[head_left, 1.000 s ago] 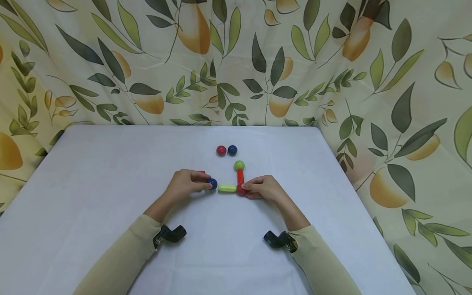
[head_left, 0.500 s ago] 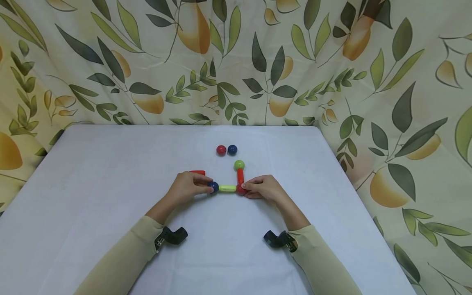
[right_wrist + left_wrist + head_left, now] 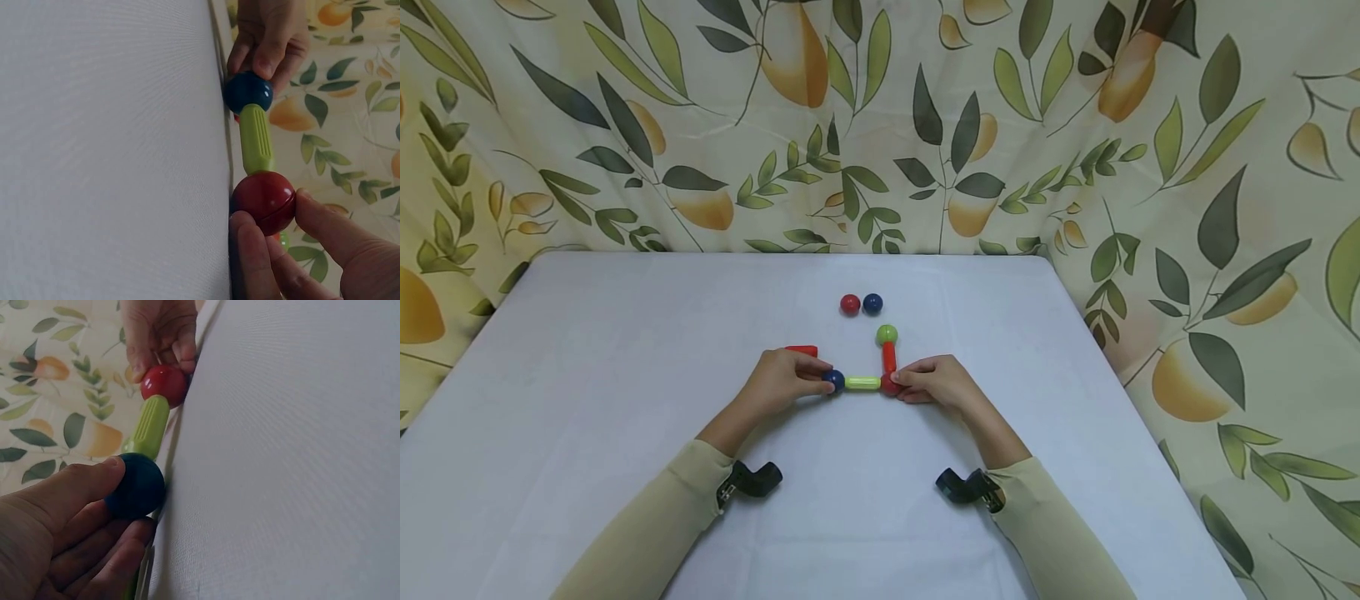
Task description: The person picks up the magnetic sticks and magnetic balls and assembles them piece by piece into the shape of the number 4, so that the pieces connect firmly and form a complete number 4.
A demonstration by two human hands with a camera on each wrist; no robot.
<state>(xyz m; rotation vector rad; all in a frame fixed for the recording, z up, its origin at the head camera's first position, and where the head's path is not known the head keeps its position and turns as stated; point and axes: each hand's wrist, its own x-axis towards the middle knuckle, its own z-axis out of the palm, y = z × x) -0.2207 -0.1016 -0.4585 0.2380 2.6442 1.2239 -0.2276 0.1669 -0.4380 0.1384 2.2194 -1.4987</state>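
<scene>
My left hand (image 3: 784,377) pinches a dark blue ball (image 3: 136,486) between thumb and fingers. My right hand (image 3: 942,383) pinches a red ball (image 3: 265,199) the same way. Between the two balls runs a ribbed yellow-green rod (image 3: 862,383), one end meeting each ball in both wrist views. From the red ball a red rod (image 3: 889,357) extends toward the back of the table, with a green ball (image 3: 887,335) on its far end. Just behind my left hand lies a red piece (image 3: 802,351), partly hidden by the fingers.
Farther back on the white-covered table (image 3: 625,333) a loose red ball (image 3: 850,305) and a loose blue ball (image 3: 872,304) sit side by side. A fruit-and-leaf patterned cloth (image 3: 865,125) hangs behind the table's back edge.
My left hand has moved slightly right and toward me, bringing the blue ball against the free end of the yellow-green rod. More of the red piece shows. The right hand stays put.
</scene>
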